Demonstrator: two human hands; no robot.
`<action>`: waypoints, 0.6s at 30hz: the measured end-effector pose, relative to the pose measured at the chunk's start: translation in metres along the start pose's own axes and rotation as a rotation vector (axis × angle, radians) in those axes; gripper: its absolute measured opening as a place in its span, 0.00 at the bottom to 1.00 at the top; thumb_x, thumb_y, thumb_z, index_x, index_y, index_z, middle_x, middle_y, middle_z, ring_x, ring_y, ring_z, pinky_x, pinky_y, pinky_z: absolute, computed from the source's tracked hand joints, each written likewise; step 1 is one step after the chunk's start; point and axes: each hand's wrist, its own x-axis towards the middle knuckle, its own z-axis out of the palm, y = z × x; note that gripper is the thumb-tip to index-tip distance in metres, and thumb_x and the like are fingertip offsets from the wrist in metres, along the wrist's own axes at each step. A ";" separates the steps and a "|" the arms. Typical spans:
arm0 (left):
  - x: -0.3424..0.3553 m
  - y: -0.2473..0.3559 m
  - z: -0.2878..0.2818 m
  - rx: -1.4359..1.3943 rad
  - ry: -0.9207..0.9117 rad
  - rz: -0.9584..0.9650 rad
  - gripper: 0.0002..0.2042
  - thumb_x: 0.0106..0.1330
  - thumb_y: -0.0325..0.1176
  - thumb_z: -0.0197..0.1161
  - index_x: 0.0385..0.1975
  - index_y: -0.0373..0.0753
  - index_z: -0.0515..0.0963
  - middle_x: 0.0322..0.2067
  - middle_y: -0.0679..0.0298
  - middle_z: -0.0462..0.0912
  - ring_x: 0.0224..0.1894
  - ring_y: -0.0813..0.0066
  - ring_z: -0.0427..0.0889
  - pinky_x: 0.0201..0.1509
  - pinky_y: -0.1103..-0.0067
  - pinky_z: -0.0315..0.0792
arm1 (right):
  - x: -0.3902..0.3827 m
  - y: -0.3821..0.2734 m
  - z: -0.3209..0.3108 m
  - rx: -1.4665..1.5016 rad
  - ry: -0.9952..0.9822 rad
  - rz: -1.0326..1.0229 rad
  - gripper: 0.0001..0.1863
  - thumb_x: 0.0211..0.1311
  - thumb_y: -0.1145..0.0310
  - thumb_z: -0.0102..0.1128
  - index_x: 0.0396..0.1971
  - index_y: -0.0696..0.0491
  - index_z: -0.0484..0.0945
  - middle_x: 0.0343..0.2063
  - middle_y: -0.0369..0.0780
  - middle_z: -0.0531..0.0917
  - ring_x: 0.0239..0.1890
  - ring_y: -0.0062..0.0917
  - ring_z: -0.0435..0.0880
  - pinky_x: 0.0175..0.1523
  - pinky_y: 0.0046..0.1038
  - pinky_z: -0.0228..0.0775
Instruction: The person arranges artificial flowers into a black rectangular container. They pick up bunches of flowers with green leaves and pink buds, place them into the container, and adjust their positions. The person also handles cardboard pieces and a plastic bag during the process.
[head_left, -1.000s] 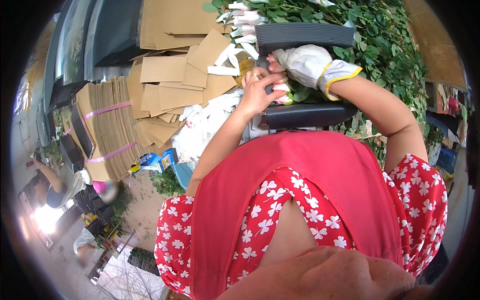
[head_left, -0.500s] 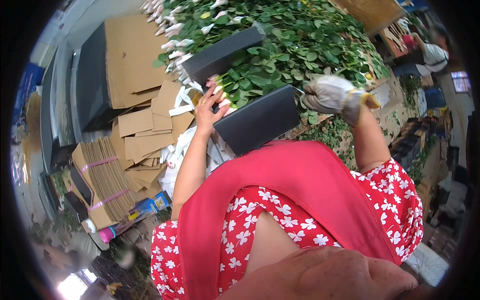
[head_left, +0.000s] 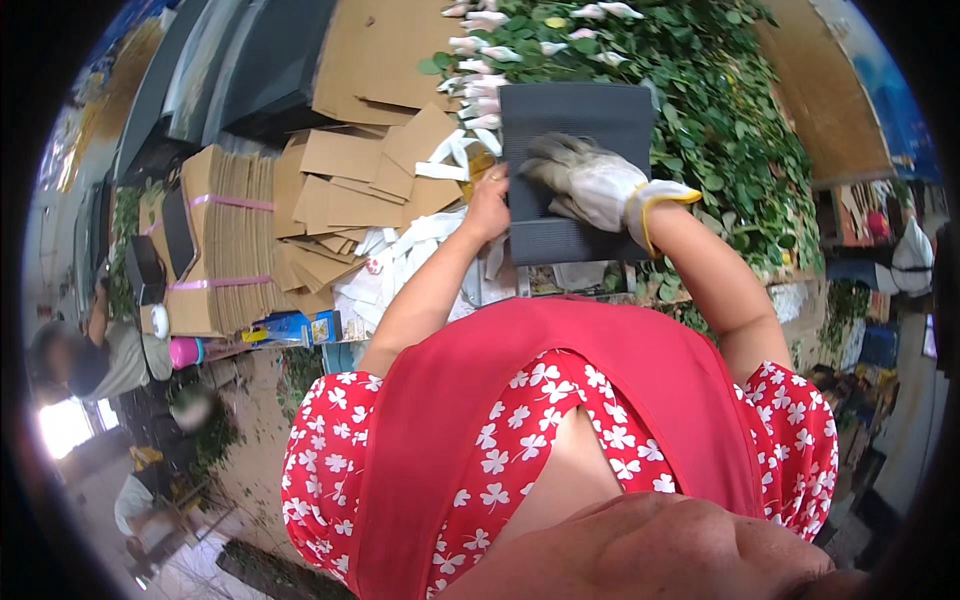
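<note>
A black corrugated sheet point(head_left: 575, 110) lies folded over in front of me, its ribbed face up. Bare, with a ring on one finger, my left hand point(head_left: 487, 205) is closed at the sheet's left edge; some fingertips are hidden there. My right hand point(head_left: 590, 185), in a grey-white glove with yellow trim, presses flat on the sheet, fingers stretched out and slightly blurred. Rose stems with green leaves point(head_left: 710, 130) spread behind and to the right. White-wrapped rose heads point(head_left: 482, 95) line up along the sheet's far left. Any flowers under the sheet are hidden.
Loose cardboard pieces point(head_left: 350, 195) and white paper strips point(head_left: 400, 260) lie to the left. Beyond them stands a strapped cardboard bundle point(head_left: 225, 240). A large brown board point(head_left: 825, 90) rises at the far right. Other people point(head_left: 120, 360) are at the left and right edges.
The sheet's raised near flap has folded down, covering the pink and pale rose heads. My gloved right hand has moved left onto the sheet; my left hand now sits at its edge. The view has turned.
</note>
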 end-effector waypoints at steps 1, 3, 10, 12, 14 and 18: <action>0.010 0.027 -0.010 -0.090 -0.076 -0.023 0.19 0.54 0.31 0.69 0.47 0.35 0.81 0.56 0.51 0.78 0.59 0.49 0.75 0.64 0.66 0.67 | 0.006 0.025 0.018 0.085 -0.196 0.137 0.30 0.61 0.60 0.61 0.63 0.46 0.67 0.69 0.47 0.61 0.71 0.48 0.58 0.72 0.43 0.56; -0.006 -0.007 -0.024 -0.203 -0.138 -0.262 0.17 0.61 0.32 0.67 0.49 0.33 0.80 0.58 0.54 0.76 0.61 0.61 0.75 0.64 0.72 0.67 | 0.016 0.021 0.023 -0.009 -0.219 0.128 0.33 0.61 0.57 0.62 0.65 0.46 0.65 0.69 0.47 0.60 0.71 0.48 0.58 0.72 0.44 0.53; 0.061 -0.005 -0.007 -0.068 -0.073 -0.519 0.23 0.69 0.44 0.59 0.53 0.29 0.74 0.44 0.45 0.82 0.50 0.52 0.81 0.56 0.69 0.72 | 0.034 0.009 0.020 -0.039 -0.315 0.138 0.36 0.57 0.59 0.65 0.65 0.49 0.64 0.66 0.53 0.63 0.69 0.50 0.61 0.72 0.46 0.52; 0.062 -0.006 -0.008 0.076 -0.106 -0.502 0.24 0.68 0.46 0.58 0.51 0.29 0.71 0.35 0.42 0.83 0.43 0.40 0.81 0.48 0.58 0.74 | 0.096 -0.013 -0.015 -0.202 -0.745 0.027 0.23 0.53 0.61 0.65 0.51 0.50 0.78 0.52 0.49 0.77 0.57 0.44 0.77 0.59 0.41 0.72; 0.063 -0.006 -0.004 0.076 -0.152 -0.522 0.23 0.68 0.46 0.58 0.51 0.30 0.72 0.35 0.42 0.83 0.44 0.40 0.81 0.49 0.59 0.74 | 0.131 -0.031 0.006 -0.163 -0.213 -0.079 0.07 0.52 0.65 0.60 0.31 0.48 0.81 0.24 0.41 0.81 0.30 0.38 0.84 0.33 0.39 0.76; 0.066 -0.003 0.010 0.120 -0.106 -0.517 0.22 0.68 0.45 0.58 0.50 0.31 0.73 0.37 0.42 0.83 0.44 0.41 0.81 0.49 0.59 0.74 | 0.271 -0.056 0.054 -0.164 -0.178 0.228 0.24 0.53 0.66 0.61 0.53 0.53 0.78 0.41 0.44 0.86 0.43 0.36 0.87 0.44 0.37 0.78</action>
